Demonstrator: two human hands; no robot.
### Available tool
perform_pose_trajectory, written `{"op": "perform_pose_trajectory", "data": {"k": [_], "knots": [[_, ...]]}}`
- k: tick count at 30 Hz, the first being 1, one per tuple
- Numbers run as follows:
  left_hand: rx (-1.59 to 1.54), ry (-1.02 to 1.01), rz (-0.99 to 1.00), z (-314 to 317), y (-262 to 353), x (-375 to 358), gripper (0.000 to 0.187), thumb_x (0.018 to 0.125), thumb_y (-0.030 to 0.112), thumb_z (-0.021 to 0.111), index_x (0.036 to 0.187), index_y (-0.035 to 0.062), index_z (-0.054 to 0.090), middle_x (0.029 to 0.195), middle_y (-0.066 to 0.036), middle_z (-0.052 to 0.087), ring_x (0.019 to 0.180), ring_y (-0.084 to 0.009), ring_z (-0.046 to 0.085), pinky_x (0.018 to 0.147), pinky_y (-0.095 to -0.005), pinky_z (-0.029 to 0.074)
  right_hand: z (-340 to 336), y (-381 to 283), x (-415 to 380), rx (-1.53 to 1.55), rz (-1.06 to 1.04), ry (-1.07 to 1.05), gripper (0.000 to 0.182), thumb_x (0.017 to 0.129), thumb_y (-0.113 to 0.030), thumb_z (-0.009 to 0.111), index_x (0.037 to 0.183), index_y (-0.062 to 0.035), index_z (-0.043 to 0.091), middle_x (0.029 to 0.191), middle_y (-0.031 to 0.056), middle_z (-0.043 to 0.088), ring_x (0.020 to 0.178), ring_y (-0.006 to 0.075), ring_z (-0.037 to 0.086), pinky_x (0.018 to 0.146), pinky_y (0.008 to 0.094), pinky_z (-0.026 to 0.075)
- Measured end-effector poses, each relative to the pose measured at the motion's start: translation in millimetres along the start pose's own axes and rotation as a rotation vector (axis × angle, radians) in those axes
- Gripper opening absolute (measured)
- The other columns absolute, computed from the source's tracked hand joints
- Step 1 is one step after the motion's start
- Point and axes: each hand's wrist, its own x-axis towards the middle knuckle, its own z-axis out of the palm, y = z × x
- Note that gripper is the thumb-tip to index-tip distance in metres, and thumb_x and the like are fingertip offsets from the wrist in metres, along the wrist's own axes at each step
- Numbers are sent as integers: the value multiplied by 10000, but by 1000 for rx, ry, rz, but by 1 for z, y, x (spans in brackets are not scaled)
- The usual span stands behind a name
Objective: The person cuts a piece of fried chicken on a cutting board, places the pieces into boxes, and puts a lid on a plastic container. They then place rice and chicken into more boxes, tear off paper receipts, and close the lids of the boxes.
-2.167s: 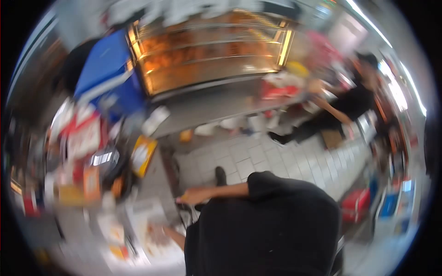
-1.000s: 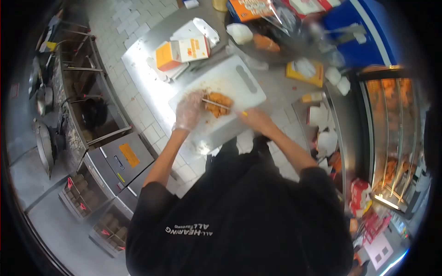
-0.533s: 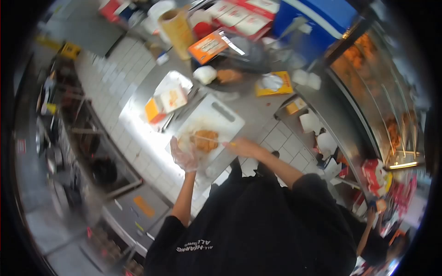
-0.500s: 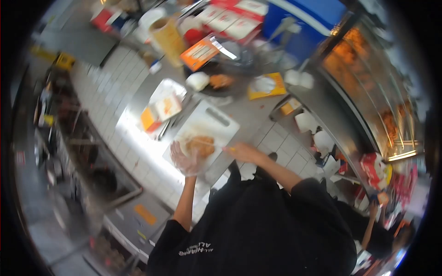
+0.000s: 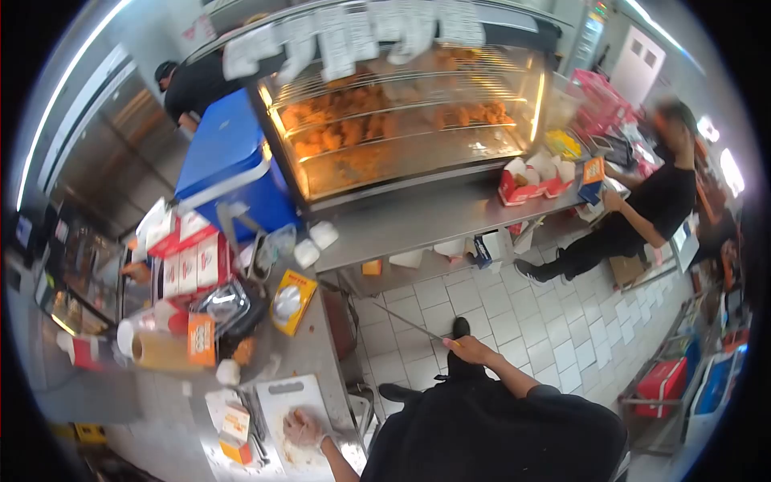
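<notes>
My left hand [image 5: 303,430], in a clear plastic glove, rests on the white cutting board [image 5: 273,406] with its fingers curled over a piece of fried chicken [image 5: 299,415], which the hand mostly covers. Crumbs lie around it on the board. Out to the right of the counter, above the floor, my right hand [image 5: 474,352] is closed round the handle of a long thin knife [image 5: 408,323]. The blade points up and left, away from the board. An orange-and-white box [image 5: 235,427] stands just left of the board.
A heated display case [image 5: 401,120] of fried chicken stands ahead, receipts along its top. To its left are a blue cooler [image 5: 233,153] and stacked red-and-white boxes [image 5: 189,269]. A yellow box [image 5: 293,301] sits near the counter edge. Another person [image 5: 658,193] holds a box at right.
My view has swung right and up toward the display case. My right hand has moved the knife off the chicken and away from the board. My left hand remains on the board.
</notes>
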Motion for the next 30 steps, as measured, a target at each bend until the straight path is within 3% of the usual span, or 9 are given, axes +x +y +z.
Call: {"op": "perform_pose_trajectory", "data": {"k": [4, 6, 7, 9, 11, 14, 18, 24, 30], "knots": [[206, 376, -204, -61, 98, 12, 447, 918, 392, 613, 1213, 57, 645, 1244, -118, 638, 1150, -357, 571, 1051, -425, 406, -33, 61, 7, 160, 58, 75, 829, 960, -676, 354, 819, 88, 643, 825, 339, 631, 898, 483, 631, 813, 509, 462], [-362, 330, 129, -88, 219, 18, 402, 924, 335, 637, 1201, 44, 638, 1223, -132, 640, 1172, -355, 552, 1046, -447, 405, -42, 104, 25, 231, 91, 76, 864, 947, -695, 366, 762, 108, 625, 777, 337, 618, 827, 449, 637, 780, 506, 454], [-512, 336, 436, -119, 307, 20, 328, 896, 220, 665, 1147, 10, 646, 1160, -141, 663, 1107, -346, 596, 1001, -464, 447, -50, 126, 37, 206, 89, 68, 825, 932, -713, 389, 751, 58, 622, 698, 202, 637, 705, 289, 655, 677, 435, 499], [-999, 48, 743, -201, 495, 22, 327, 770, 74, 710, 1089, 19, 665, 1062, -157, 694, 961, -332, 674, 879, -452, 533, -66, 159, 63, 158, 77, 38, 855, 925, -730, 374, 753, 70, 625, 707, 223, 635, 720, 330, 656, 695, 448, 504], [-1006, 128, 1255, -275, 632, 21, 366, 761, 92, 732, 1121, 72, 667, 1162, -115, 671, 1106, -324, 625, 1009, -459, 471, -113, 158, 57, 162, 26, -47, 862, 930, -728, 362, 749, 72, 628, 711, 237, 633, 724, 354, 649, 704, 460, 501], [-1038, 332, 1456, -310, 819, 57, 372, 864, 79, 603, 1235, 105, 620, 1220, -137, 648, 1163, -333, 593, 1013, -436, 469, -156, 173, 70, 124, -72, -90, 861, 944, -713, 346, 750, 75, 635, 717, 258, 630, 731, 384, 641, 717, 482, 490], [-584, -59, 1168, -335, 1000, 126, 455, 974, 82, 330, 1376, 150, 533, 1428, -171, 501, 1189, -329, 566, 1018, -374, 467, -183, 209, 65, 147, -105, 18, 848, 953, -701, 342, 763, 74, 628, 685, 247, 623, 707, 347, 631, 694, 479, 484], [-221, -287, 1180, -335, 1068, 189, 423, 947, 116, 403, 1340, 124, 558, 1406, -172, 514, 1199, -327, 558, 1034, -390, 453, -242, 222, 13, 409, 12, 4, 710, 946, -672, 442, 696, -20, 567, 620, 62, 563, 601, 168, 543, 568, 340, 440], [-152, -261, 1322, -343, 1071, 179, 403, 920, 150, 476, 1305, 98, 584, 1384, -172, 526, 1209, -325, 550, 1051, -406, 440, -268, 251, -4, 512, 69, 36, 645, 953, -628, 492, 687, -42, 542, 587, 23, 525, 529, 123, 483, 494, 316, 391]]}}
